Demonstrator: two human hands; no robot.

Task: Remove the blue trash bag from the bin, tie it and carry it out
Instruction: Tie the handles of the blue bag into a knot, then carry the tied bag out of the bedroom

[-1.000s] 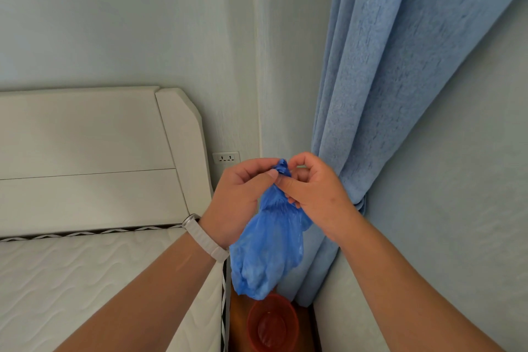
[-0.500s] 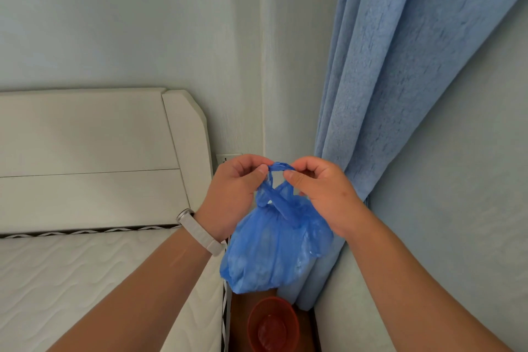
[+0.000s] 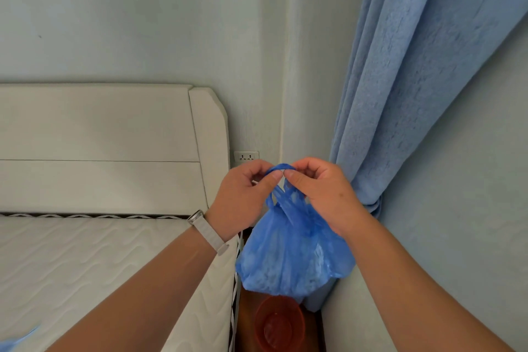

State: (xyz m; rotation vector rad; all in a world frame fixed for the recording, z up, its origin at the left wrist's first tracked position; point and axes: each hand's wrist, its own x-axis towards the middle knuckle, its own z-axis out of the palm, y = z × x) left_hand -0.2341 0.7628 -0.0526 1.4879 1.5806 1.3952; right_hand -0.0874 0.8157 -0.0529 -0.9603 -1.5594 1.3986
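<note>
Bed point(image 3: 85, 260) at 9 o'clock, curtain point(image 3: 414, 80) at 2 o'clock; left hand point(image 3: 243, 197) and right hand point(image 3: 323, 194), fingers pinched shut, hold blue bag point(image 3: 291, 257) handles above red bin point(image 3: 278, 323)

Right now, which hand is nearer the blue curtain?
Right. The right hand sits just beside the curtain, close to its gathered folds, pinching the blue trash bag. The left hand is farther off, toward the bed's headboard.

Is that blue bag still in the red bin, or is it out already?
Out. The blue bag hangs in the air from both hands, left hand and right hand, above the red bin on the floor.
</note>
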